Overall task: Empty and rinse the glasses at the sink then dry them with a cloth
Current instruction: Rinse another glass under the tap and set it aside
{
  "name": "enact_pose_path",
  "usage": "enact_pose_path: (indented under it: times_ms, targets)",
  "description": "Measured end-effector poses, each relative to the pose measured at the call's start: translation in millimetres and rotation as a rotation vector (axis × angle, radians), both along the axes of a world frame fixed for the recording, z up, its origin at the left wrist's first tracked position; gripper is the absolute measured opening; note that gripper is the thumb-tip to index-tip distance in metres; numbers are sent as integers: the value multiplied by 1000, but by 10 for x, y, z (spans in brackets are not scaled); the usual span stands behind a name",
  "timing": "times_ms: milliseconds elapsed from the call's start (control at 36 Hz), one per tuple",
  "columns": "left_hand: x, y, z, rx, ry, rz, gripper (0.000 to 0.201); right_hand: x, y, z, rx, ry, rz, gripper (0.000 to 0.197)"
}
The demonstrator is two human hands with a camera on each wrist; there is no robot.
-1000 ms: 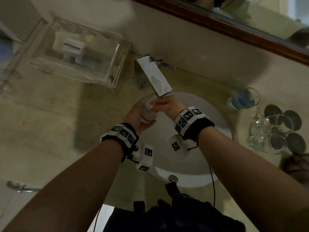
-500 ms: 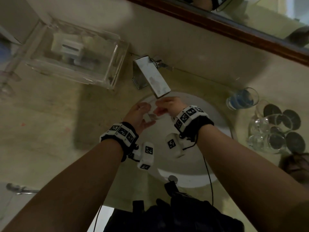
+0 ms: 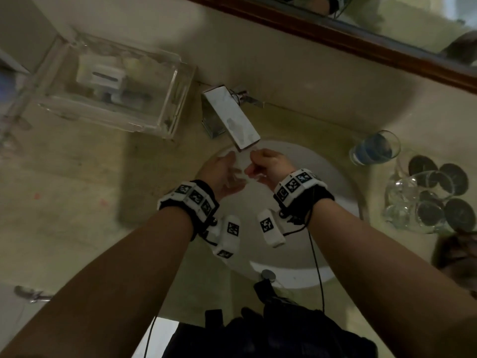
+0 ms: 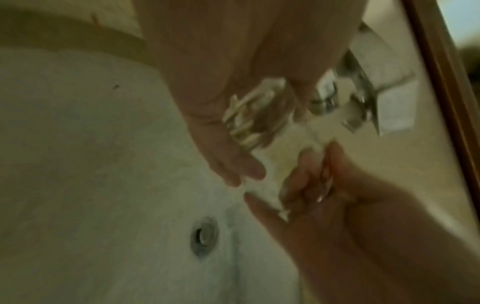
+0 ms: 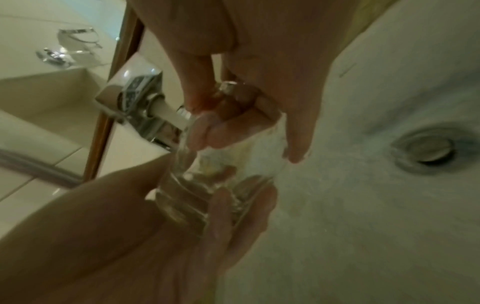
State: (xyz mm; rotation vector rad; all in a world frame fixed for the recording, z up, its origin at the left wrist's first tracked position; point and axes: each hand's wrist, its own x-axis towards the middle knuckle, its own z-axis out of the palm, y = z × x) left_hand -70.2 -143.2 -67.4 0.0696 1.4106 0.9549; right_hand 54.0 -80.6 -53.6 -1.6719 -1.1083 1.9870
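Nearest the camera, 2 forearms with marker-patterned wristbands reach forward over the white sink (image 3: 333, 177). The left hand (image 3: 223, 174) cups the thick base of a clear glass (image 4: 262, 123), palm under it and fingers curled loosely round the bottom, so it is grasping the glass. The right hand (image 3: 268, 164) grips the same glass at its open end: in the right wrist view its thumb (image 5: 298, 127) lies down the outer wall while the other fingers (image 5: 226, 127) hook over the rim, one of them wearing a ring.

The glass (image 5: 221, 170) is held above the basin, between the 2 hands, just below the outlet of the faucet (image 3: 232, 120). Its long axis lies tilted rather than upright, base toward the left palm and mouth toward the right hand and the faucet. Water runs from the spout at the rim. The drain (image 5: 426, 152) sits in the bowl below.

Farther off on the counter (image 3: 77, 192), to the right of the sink, stands a tumbler of blue liquid (image 3: 375, 148), and beside it a glass jug (image 3: 413, 202) among dark round coasters (image 3: 453, 174). To the far left sits a clear box (image 3: 116, 83). Beyond runs a wood-framed mirror (image 3: 361, 40).
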Motion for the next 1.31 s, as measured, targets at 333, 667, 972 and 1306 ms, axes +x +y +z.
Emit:
enact_pose_path:
  times_ms: [333,667,972,1306]
  targets:
    - [27,23,-86,77,171,11,33,-27,-4,55,-16,-56,27,17]
    - [77,95,23,139,259,-42,12,-92,71,140,-133,-98,-12,23]
    - [31,77,104,77,152,-49,15,-70,31,70,-34,-232,80,29]
    - [12,58,155,35,45,34,32,-142,47,126,17,-94,74,14]
